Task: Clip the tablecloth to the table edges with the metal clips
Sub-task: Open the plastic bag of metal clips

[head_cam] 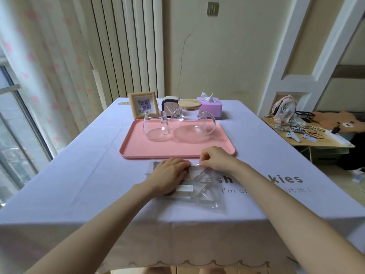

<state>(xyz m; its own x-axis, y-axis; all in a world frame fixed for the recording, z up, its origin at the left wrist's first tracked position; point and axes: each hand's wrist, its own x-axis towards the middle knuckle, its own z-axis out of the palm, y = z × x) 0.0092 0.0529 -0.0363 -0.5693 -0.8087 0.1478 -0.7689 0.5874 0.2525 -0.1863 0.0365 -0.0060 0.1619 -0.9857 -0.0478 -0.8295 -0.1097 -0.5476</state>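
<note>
A lilac tablecloth (79, 175) with dark printed lettering covers the table, its scalloped hem hanging over the near edge. A clear plastic bag (205, 196) holding metal clips lies flat on it, just in front of the pink tray. My left hand (169, 175) lies flat on the bag's left part, fingers straight, pressing it down. My right hand (215, 158) pinches the bag's top edge between thumb and fingertips. The clips inside show only as grey shapes through the plastic.
A pink tray (138, 149) carries a glass cup (156, 125) and a glass teapot (191, 125) with a wooden lid. Behind stand a framed picture (143, 105), a small clock and a purple tissue box (211, 107). A cluttered side table (308, 133) with a fan stands at the right.
</note>
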